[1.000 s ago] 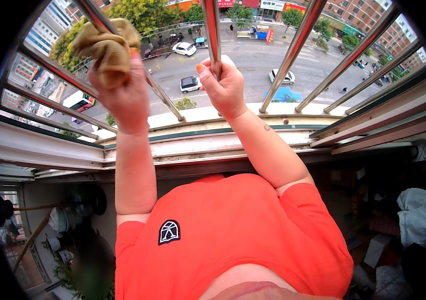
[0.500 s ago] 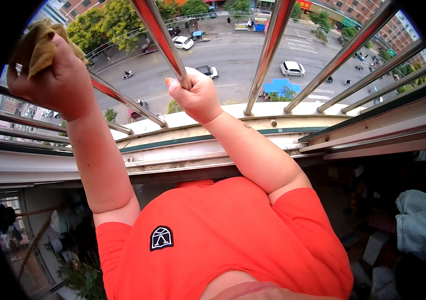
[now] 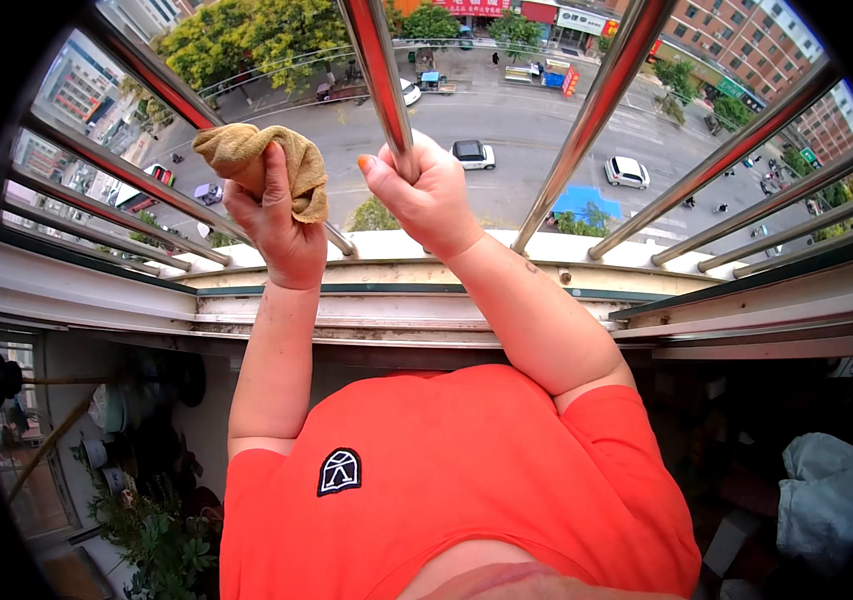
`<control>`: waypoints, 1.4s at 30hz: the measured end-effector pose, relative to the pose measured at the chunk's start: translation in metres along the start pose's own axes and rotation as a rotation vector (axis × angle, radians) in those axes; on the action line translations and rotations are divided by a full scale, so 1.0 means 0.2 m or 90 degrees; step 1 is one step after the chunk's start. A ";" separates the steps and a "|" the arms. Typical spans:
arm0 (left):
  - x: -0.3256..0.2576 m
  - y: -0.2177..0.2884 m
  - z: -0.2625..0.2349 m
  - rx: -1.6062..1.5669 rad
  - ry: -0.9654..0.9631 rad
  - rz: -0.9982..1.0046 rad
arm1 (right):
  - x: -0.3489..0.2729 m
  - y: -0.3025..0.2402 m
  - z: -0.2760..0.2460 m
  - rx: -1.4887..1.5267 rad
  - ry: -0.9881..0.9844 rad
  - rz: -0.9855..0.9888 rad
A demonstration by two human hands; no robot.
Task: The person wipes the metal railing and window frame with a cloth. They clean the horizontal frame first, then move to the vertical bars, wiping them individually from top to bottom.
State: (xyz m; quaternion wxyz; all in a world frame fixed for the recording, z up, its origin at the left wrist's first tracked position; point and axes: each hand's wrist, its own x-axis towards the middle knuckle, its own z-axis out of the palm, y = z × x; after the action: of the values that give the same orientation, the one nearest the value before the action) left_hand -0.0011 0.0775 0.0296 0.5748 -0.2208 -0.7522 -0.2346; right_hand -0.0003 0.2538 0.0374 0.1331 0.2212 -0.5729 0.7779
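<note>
A bunched tan cloth (image 3: 246,160) is gripped in my left hand (image 3: 284,235), raised in front of the window bars left of centre. The cloth overlaps one shiny metal bar (image 3: 156,75); whether it presses on that bar I cannot tell. My right hand (image 3: 438,200) is wrapped round another upright metal bar (image 3: 383,75), with the thumb, its nail orange, lying against it. Both arms reach out over the white window sill (image 3: 386,245). The palm side of my right hand is hidden.
More metal bars (image 3: 596,120) stand to the right and left. A window track (image 3: 346,318) runs below them. Beyond and far below is a street (image 3: 546,125) with cars. Indoors, leafy plants (image 3: 161,530) stand at lower left and a pale bundle (image 3: 831,495) lies at lower right.
My left hand with the cloth has come down and to the right, closer to my right hand. The right hand keeps hold of the same bar. The whole view has shifted slightly.
</note>
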 end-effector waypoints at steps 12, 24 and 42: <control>0.62 0.00 -0.06 0.058 0.135 0.097 | 0.23 -0.24 0.09 -0.078 0.038 -0.281; -0.12 -0.02 -0.03 0.005 -0.106 -0.005 | 0.14 -0.15 0.08 -0.187 0.091 -0.343; 0.60 0.02 -0.12 0.123 0.085 0.040 | -0.07 0.00 0.00 -0.029 0.005 -0.100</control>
State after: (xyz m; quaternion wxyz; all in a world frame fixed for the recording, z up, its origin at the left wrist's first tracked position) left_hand -0.0086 0.0740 0.1526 0.6491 -0.1716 -0.7242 -0.1573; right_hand 0.0118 0.2551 0.0310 0.2011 0.2594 -0.5709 0.7526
